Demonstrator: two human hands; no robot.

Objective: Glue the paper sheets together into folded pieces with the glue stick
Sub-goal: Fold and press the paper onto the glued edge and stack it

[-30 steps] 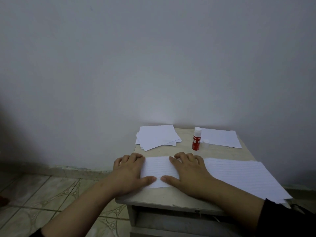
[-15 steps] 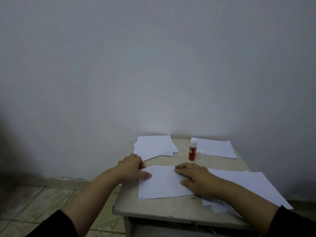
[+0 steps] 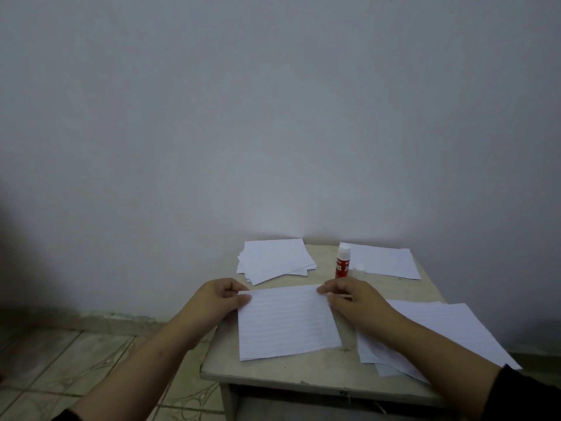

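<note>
A folded lined sheet (image 3: 288, 322) lies on the small table (image 3: 273, 370). My left hand (image 3: 220, 297) pinches its far left corner. My right hand (image 3: 349, 296) pinches its far right corner. The red glue stick (image 3: 342, 265) stands upright behind my right hand, and its clear cap (image 3: 359, 270) sits just right of it. A stack of folded pieces (image 3: 274, 259) lies at the back left. One folded sheet (image 3: 384, 262) lies at the back right. Loose lined sheets (image 3: 440, 332) are spread under my right forearm.
The table stands against a plain wall (image 3: 273, 117). Its left edge drops to a tiled floor (image 3: 76, 360). The loose sheets overhang the table's right edge.
Both hands moved from pressing flat on the folded sheet to its far corners, which they now pinch. The sheet shows full size where only part showed a second ago.
</note>
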